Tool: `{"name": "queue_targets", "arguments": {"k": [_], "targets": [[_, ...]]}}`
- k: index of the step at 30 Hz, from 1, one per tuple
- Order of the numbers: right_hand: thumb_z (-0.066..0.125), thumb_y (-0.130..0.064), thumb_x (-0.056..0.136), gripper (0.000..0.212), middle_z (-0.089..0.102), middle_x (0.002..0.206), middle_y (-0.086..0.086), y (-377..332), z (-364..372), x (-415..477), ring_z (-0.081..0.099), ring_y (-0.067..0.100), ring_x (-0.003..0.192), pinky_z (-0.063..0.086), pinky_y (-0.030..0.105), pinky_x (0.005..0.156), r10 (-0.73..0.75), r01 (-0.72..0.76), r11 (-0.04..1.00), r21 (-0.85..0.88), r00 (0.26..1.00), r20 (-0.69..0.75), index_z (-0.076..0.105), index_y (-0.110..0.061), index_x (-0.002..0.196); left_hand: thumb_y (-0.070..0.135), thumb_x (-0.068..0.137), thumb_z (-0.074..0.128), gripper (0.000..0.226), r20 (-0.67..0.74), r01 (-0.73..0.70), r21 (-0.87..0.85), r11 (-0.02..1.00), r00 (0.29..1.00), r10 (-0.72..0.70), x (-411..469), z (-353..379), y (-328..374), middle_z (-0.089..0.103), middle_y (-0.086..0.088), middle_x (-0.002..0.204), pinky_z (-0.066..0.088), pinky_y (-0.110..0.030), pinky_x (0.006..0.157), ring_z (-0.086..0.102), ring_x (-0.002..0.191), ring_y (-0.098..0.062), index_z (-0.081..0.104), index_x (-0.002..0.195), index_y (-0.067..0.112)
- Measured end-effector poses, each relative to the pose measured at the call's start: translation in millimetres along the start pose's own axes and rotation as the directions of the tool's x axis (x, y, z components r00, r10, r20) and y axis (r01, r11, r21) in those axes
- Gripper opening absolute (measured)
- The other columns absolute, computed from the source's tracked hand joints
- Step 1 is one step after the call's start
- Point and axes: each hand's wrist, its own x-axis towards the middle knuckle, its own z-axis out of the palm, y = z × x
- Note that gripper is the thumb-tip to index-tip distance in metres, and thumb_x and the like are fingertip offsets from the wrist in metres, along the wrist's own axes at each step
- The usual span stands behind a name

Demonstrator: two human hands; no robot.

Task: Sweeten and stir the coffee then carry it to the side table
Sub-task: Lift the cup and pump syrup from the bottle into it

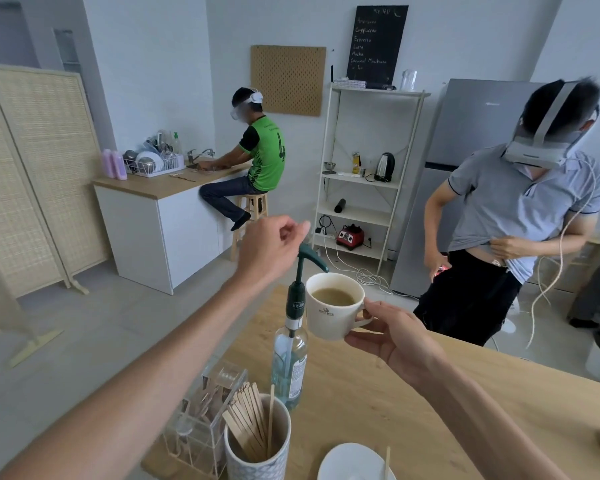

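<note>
My right hand (394, 336) grips the handle of a white coffee cup (329, 315) and holds it in the air, its rim just under the spout of a syrup bottle's dark green pump (307, 258). Light brown coffee fills the cup. The clear syrup bottle (289, 362) stands on the wooden table (465, 393). My left hand (271, 247) hovers at the pump head, fingers loosely curled, one fingertip over the top of it.
A patterned cup of wooden stir sticks (257, 441) and a clear box of sachets (201, 417) stand at the table's near left. A white saucer (354, 462) with a stick lies at the front. A person in grey (520, 209) stands beyond the table; another sits at the sink counter (153, 188).
</note>
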Motion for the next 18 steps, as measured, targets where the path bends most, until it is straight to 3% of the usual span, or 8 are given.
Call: {"name": "queue_targets", "arguments": {"k": [3, 6, 10, 14, 18], "targets": [[0.055, -0.015, 0.100, 0.024, 0.063, 0.085, 0.020, -2.1, 0.9, 0.4, 0.066, 0.041, 0.086, 0.064, 0.043, 0.077, 0.002, -0.002, 1.000, -0.001, 1.000, -0.006, 0.060, -0.003, 0.080, 0.040, 0.103, 0.056, 0.046, 0.174, 0.036, 0.085, 0.996, 0.983, -0.050, 24.2, 17.2, -1.4, 0.076, -0.010, 0.081, 0.053, -0.036, 0.071, 0.070, 0.078, -0.026, 0.077, 0.090, 0.001], [0.055, -0.014, 0.100, 0.023, 0.062, 0.084, 0.020, -3.1, 1.6, 1.1, 0.064, 0.041, 0.088, 0.064, 0.044, 0.078, 0.004, -0.004, 1.000, 0.011, 1.000, -0.003, 0.061, -0.002, 0.082, 0.045, 0.106, 0.047, 0.057, 0.301, 0.083, 0.138, 0.987, 0.946, -0.122, 37.4, 31.3, -6.0, 0.078, -0.020, 0.091, 0.057, -0.039, 0.081, 0.075, 0.088, -0.033, 0.072, 0.092, -0.003], [0.055, -0.013, 0.100, 0.016, 0.062, 0.080, 0.017, -3.1, 1.2, 1.4, 0.062, 0.040, 0.087, 0.062, 0.046, 0.082, -0.004, 0.004, 1.000, 0.002, 1.000, -0.003, 0.062, -0.001, 0.093, 0.039, 0.110, 0.037, 0.051, 0.446, 0.142, 0.142, 0.980, 0.874, -0.191, 34.6, 41.6, -6.6, 0.077, -0.019, 0.102, 0.051, -0.030, 0.068, 0.078, 0.083, -0.024, 0.070, 0.114, 0.001], [0.055, -0.014, 0.100, 0.018, 0.063, 0.078, 0.017, -3.5, 0.1, 3.1, 0.064, 0.039, 0.082, 0.061, 0.047, 0.084, -0.008, 0.008, 1.000, -0.007, 1.000, -0.015, 0.062, -0.001, 0.090, 0.034, 0.110, 0.032, 0.052, 0.469, 0.157, 0.151, 0.976, 0.858, -0.210, 35.1, 44.9, -10.5, 0.066, -0.017, 0.080, 0.051, -0.035, 0.068, 0.072, 0.066, -0.013, 0.068, 0.116, -0.002], [0.055, -0.013, 0.099, 0.018, 0.064, 0.076, 0.015, -5.8, -0.2, 4.6, 0.065, 0.037, 0.077, 0.062, 0.046, 0.081, -0.019, 0.019, 1.000, 0.005, 1.000, -0.011, 0.062, -0.001, 0.089, 0.032, 0.111, 0.035, 0.041, 0.481, 0.151, 0.178, 0.972, 0.849, -0.220, 35.3, 42.6, -7.7, 0.049, -0.004, 0.067, 0.047, -0.027, 0.058, 0.060, 0.056, -0.011, 0.066, 0.103, 0.005]]}}
